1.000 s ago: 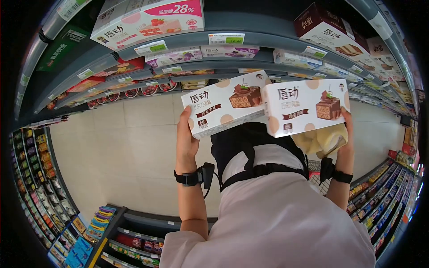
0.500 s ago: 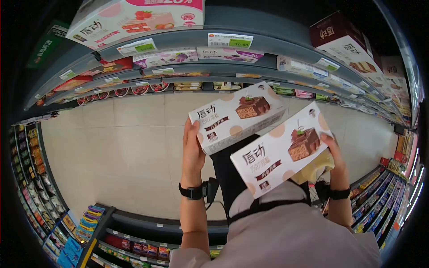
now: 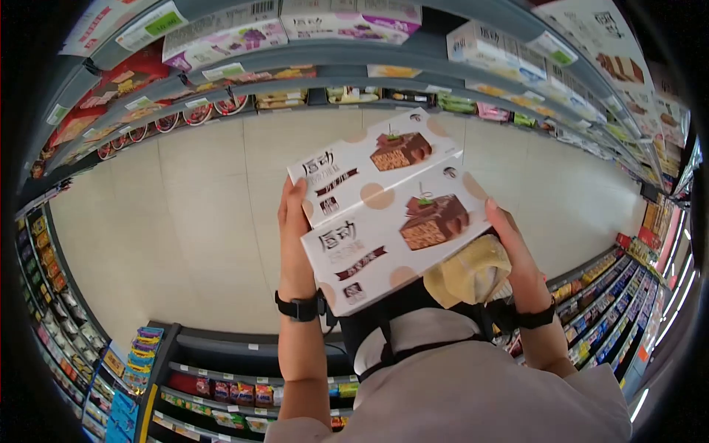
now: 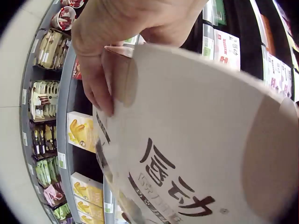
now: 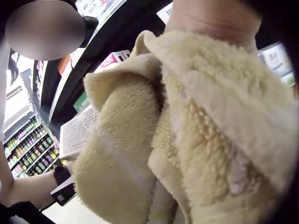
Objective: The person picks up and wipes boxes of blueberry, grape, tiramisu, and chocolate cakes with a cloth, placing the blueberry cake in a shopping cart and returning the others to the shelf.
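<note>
Two white snack boxes with chocolate cake pictures are held in front of the body in the head view, long sides together. My left hand point(image 3: 294, 207) grips the left end of the farther box point(image 3: 354, 181); its thumb lies on the top face. Whether it also touches the nearer box point(image 3: 377, 258) is unclear. My right hand point(image 3: 513, 240) holds the nearer box's right end and has a yellow cloth point(image 3: 469, 273) hanging below it. In the left wrist view the left hand point(image 4: 133, 28) curls over a box end. The cloth point(image 5: 126, 140) hides the right fingers in the right wrist view.
Shelves point(image 3: 340, 55) of boxed snacks curve across the far side, with tiled floor point(image 3: 214, 214) below. Low shelves point(image 3: 244, 362) stand behind the body at the bottom left. More product racks point(image 3: 617, 303) line the right.
The right hand's box has swung from beside the other box to its near long side, tilting and then lining up with it. The head view has shifted, showing less of the top shelf.
</note>
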`<state>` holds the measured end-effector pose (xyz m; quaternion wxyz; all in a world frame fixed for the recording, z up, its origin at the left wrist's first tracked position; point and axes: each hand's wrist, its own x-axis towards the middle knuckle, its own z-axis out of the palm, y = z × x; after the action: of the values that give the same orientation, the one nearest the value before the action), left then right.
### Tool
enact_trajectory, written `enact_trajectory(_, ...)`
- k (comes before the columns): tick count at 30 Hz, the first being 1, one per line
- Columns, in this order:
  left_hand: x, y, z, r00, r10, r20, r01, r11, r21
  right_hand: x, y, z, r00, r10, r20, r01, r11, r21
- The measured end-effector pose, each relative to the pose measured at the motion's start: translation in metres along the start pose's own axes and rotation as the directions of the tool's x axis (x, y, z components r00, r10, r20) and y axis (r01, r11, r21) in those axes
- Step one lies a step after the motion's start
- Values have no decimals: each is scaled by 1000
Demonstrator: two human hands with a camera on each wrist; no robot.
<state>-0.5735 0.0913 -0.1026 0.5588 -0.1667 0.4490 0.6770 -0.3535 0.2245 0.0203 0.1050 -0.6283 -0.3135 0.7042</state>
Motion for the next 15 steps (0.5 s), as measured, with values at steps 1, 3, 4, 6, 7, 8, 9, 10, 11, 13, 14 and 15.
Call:
enact_trajectory(1,-10,5,8,1000,6,-23,-5,999,36,-5,2,5,999,-46,0,46,994,-97)
enact_trajectory(3,-19,10,3,998,-58,-14,59,998,31,-14,7,9,1000,-1,-3,1,996,-90)
enact_trajectory(4,-24,12,-1,994,-109,3,109,994,21,-22,10,10,1000,29,1,-29,996,-87)
enact_trajectory(6,-30,18,-4,987,-160,31,159,987,21,-28,25,7,1000,20,-21,-21,998,-59)
enact_trajectory(7,-34,22,-5,977,-214,19,214,976,38,-21,44,-4,997,54,48,-55,998,22)
enact_trajectory(8,-39,26,-2,964,-267,4,267,962,55,-22,46,0,989,81,121,-93,991,99)
enact_trajectory(9,-48,32,7,951,-309,-16,309,948,72,-38,34,2,971,167,171,-195,968,160)
enact_trajectory(10,-52,32,7,950,-312,-14,312,947,83,-43,35,1,972,163,169,-192,966,171)
enact_trajectory(11,-55,33,7,948,-319,-25,319,943,95,-47,36,-1,951,186,249,-228,962,152)
enact_trajectory(13,-59,37,11,947,-318,-44,321,935,148,-55,36,0,925,196,325,-253,957,142)
enact_trajectory(14,-60,38,11,947,-320,-38,321,934,158,-60,37,3,936,177,305,-226,965,134)
enact_trajectory(15,-61,37,10,941,-335,-35,336,928,161,-65,38,4,946,160,284,-202,971,125)
